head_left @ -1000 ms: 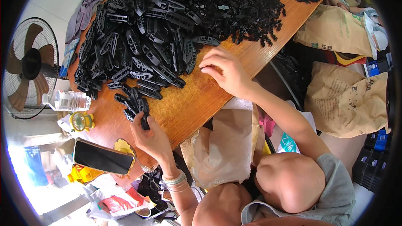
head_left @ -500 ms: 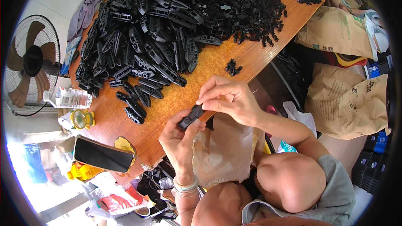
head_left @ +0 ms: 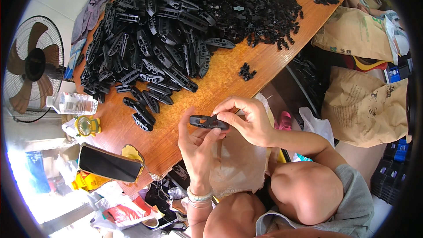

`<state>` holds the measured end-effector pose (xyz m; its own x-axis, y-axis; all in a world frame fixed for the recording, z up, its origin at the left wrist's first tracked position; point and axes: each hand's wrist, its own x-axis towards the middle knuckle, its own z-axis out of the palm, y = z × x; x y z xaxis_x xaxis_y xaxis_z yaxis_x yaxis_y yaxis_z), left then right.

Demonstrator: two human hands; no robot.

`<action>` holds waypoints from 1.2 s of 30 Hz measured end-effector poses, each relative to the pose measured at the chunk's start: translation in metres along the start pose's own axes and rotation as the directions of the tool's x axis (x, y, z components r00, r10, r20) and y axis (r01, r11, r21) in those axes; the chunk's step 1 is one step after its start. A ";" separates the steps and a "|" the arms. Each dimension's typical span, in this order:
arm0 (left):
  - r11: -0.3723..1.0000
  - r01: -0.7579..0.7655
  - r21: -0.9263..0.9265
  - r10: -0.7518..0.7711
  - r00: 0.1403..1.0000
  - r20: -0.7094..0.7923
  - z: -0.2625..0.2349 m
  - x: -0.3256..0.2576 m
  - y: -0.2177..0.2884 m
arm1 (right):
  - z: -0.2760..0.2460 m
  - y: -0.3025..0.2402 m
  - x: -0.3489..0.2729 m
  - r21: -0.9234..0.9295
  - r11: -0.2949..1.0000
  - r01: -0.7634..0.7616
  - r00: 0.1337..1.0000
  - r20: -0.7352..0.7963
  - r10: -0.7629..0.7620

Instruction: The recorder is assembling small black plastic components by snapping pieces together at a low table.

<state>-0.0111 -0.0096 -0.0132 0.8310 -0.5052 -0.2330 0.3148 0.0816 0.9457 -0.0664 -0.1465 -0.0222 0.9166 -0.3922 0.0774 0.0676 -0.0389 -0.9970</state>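
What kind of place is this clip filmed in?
Probably a small home workshop for hand assembly: a wooden table heaped with black plastic parts, brown sacks alongside, and a standing fan.

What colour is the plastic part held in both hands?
Black plastic part, seen in the head view.

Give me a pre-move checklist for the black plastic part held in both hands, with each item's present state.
1. Long black plastic part held clear above the wooden table: ok.
2. Left hand supports the part from below: ok.
3. Right hand fingers pinch its right end: ok.
4. Small piece fully seated in the part: cannot tell, fingers hide it.
5. Small black pieces lie near on the table: ok.
6. Brown bag sits under the hands: ok.
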 end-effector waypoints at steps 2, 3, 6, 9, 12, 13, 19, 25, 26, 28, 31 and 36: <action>1.000 0.006 0.006 -0.006 1.000 -0.014 -0.002 0.002 -0.003 | 0.001 0.003 -0.002 -0.002 1.000 0.002 1.000 0.022 -0.002; 1.000 -0.014 -0.004 0.014 0.999 -0.041 -0.002 0.000 -0.005 | 0.003 0.004 -0.003 0.038 0.999 0.016 1.000 0.018 -0.017; 1.000 -0.024 -0.003 0.023 0.995 -0.099 0.000 -0.002 -0.002 | 0.005 0.009 -0.003 0.047 0.995 0.084 0.996 0.002 -0.084; 1.000 -0.014 -0.020 0.011 0.991 -0.135 -0.001 -0.002 -0.001 | 0.003 0.013 0.000 -0.120 0.960 0.252 0.967 -0.002 -0.254; 0.998 0.001 -0.055 -0.008 0.993 -0.121 -0.003 -0.001 -0.001 | 0.005 0.016 0.000 -0.203 0.920 0.335 0.939 -0.006 -0.343; 0.998 0.017 -0.062 -0.023 0.994 -0.105 -0.004 -0.001 -0.001 | 0.006 0.017 -0.001 -0.153 0.938 0.310 0.948 -0.030 -0.318; 0.995 -0.050 -0.081 0.040 0.991 -0.125 -0.002 -0.003 -0.002 | 0.003 0.022 0.003 -0.310 0.817 0.486 0.864 0.030 -0.503; 0.985 -0.147 0.094 0.161 0.974 -0.157 -0.008 -0.003 -0.008 | 0.005 0.012 -0.002 -0.179 0.956 0.235 0.972 0.048 -0.230; 0.985 -0.147 0.095 0.160 0.975 -0.156 -0.007 -0.004 -0.007 | 0.005 0.011 -0.003 -0.141 0.981 0.133 0.991 0.052 -0.127; 0.987 -0.110 0.116 0.127 0.979 -0.156 -0.004 -0.006 -0.005 | 0.004 0.020 -0.002 -0.172 0.968 0.184 0.983 0.049 -0.178; 0.993 -0.043 0.111 0.053 0.994 -0.094 -0.007 -0.004 -0.003 | -0.001 0.022 -0.003 -0.082 0.982 0.169 0.986 0.008 -0.169; 0.824 -0.281 0.492 0.335 0.942 -0.023 -0.037 0.036 0.007 | -0.030 0.021 0.003 -0.184 0.977 0.108 0.905 0.426 -0.020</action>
<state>0.0379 0.0049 -0.0229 0.8987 -0.4288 0.0918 -0.1997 -0.2140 0.9562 -0.0741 -0.1764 -0.0422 0.9956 0.0373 0.0857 0.0923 -0.2498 -0.9639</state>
